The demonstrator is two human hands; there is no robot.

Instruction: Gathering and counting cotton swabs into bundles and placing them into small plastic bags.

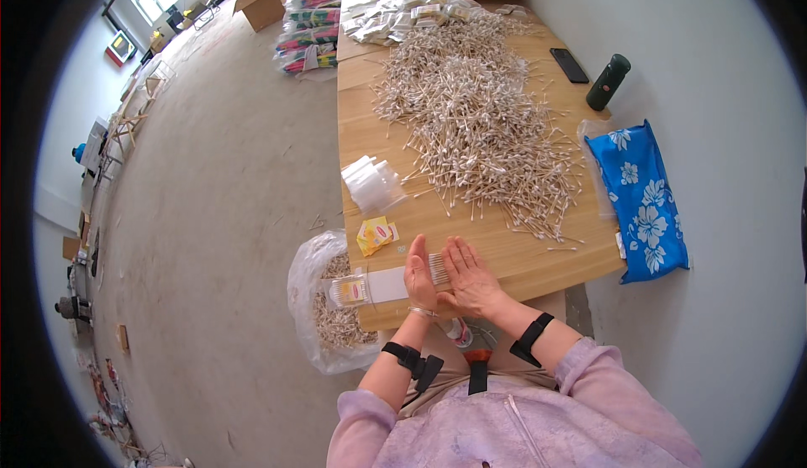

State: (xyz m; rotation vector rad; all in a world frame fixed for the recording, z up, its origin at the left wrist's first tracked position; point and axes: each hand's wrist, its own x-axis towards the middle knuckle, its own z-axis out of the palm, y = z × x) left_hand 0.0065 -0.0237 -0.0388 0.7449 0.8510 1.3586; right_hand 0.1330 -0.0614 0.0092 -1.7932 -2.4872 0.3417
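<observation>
A small row of cotton swabs lies at the table's near edge, between my two hands. My left hand stands on its edge at the left of the row, fingers stretched out. On the other side, my right hand is flat with straight fingers, its fingertips by the swabs. To the left of my left hand are a white strip and a clear packet of swabs with a yellow label. Farther left lie yellow cards and a stack of clear plastic sleeves.
A large heap of loose swabs covers much of the wooden table, with filled packets behind it. At right are a phone, a dark green bottle and a blue flowered pouch. A plastic bag of swabs stands left below.
</observation>
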